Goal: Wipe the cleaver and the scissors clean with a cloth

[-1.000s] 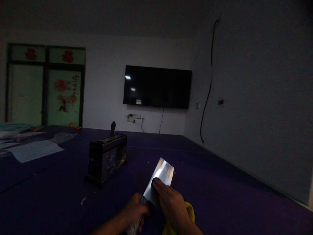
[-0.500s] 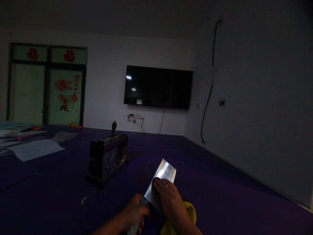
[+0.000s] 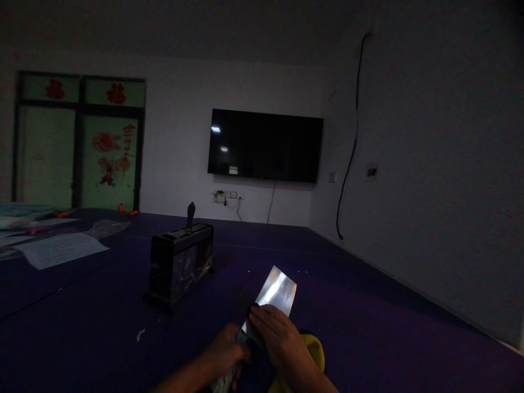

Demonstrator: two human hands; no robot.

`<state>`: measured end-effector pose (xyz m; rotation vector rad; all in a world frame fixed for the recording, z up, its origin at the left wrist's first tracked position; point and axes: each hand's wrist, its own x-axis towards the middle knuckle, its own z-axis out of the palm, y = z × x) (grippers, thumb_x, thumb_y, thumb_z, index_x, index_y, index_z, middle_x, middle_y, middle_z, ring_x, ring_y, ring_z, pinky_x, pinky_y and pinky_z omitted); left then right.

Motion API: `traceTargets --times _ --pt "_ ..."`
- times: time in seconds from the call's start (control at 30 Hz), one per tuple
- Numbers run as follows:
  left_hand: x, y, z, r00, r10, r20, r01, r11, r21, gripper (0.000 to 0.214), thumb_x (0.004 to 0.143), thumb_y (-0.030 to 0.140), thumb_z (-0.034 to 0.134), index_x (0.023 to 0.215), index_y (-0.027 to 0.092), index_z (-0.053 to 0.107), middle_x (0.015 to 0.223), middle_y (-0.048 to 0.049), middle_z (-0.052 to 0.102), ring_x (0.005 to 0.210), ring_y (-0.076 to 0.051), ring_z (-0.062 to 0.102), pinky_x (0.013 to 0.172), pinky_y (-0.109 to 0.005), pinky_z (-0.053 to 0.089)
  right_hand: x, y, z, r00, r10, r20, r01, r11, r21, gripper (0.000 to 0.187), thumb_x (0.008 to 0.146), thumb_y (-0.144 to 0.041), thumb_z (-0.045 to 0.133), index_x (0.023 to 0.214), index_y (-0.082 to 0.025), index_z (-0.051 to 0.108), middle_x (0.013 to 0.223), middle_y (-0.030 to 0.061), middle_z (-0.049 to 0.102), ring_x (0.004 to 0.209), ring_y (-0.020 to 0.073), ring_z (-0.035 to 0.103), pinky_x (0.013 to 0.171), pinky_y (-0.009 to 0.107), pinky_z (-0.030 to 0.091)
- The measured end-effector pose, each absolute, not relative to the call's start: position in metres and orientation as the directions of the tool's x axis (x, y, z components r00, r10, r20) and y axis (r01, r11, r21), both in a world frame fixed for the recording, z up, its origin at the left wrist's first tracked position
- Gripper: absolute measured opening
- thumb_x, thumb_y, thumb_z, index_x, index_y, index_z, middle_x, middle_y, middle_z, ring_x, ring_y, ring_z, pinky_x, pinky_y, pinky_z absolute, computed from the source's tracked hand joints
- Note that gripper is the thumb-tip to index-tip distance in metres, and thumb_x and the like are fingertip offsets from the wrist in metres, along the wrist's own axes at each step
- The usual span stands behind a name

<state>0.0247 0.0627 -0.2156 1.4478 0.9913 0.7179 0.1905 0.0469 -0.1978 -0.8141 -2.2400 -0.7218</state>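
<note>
My left hand [image 3: 229, 349] is wrapped around the handle of a cleaver [image 3: 277, 292]. Its broad shiny blade points up and away from me, tilted to the right. My right hand [image 3: 279, 339] lies across the lower part of the blade, near the handle, its fingers closed together over a dark piece of cloth [image 3: 252, 315] pressed to the metal. A yellow cloth [image 3: 314, 352] shows beneath and beside my right wrist; whether it joins the dark piece is hidden. Ahead to the left a black knife block [image 3: 182, 262] stands upright with one dark handle sticking out.
A purple-covered table [image 3: 368, 327] spreads out around my hands. Printed papers [image 3: 61, 250] and a clear plastic bag [image 3: 107, 229] lie at the left. A small white scrap [image 3: 140, 334] is nearer. Beyond are a wall-mounted television [image 3: 265, 146] and a right-hand wall.
My right hand has slid down the blade toward the handle with the dark cloth, baring more of the metal. My left hand and the knife block look nearly unmoved.
</note>
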Motion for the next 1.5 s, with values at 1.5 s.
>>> traceTargets --times 1.5 --pt "0.015 0.052 -0.203 0.451 0.859 -0.241 0.385 0.057 0.921 0.033 0.054 0.008 0.053 0.082 0.018 0.041 0.041 0.0095 0.045 0.028 -0.007 0.036 0.034 -0.016 0.024 0.247 0.067 -0.186 -0.155 0.422 0.893 0.952 0.306 0.020 0.056 0.076 -0.001 0.031 0.125 -0.022 0.047 0.118 0.0034 0.058 0.104 0.0209 0.051 0.086 0.039 0.044"
